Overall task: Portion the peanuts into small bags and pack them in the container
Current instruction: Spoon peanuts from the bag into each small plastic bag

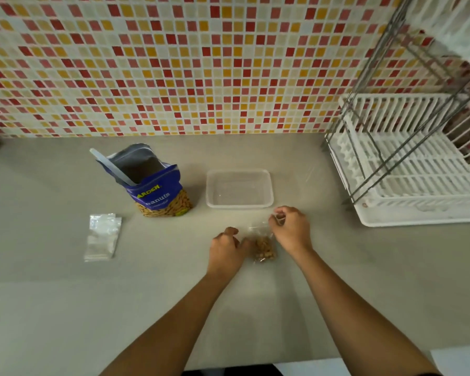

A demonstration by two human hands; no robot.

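A small clear bag of peanuts lies on the grey counter between my hands. My right hand pinches the bag's top edge with curled fingers. My left hand sits at the bag's left side with fingers curled against it; whether it grips the bag is unclear. Behind them stands a clear plastic container with nothing visible inside. The blue peanut pack stands open to the left with a white scoop in it. A pile of clear small bags lies further left.
A white dish rack with a metal frame fills the right side of the counter. A tiled wall runs along the back. The counter's front edge is near my body.
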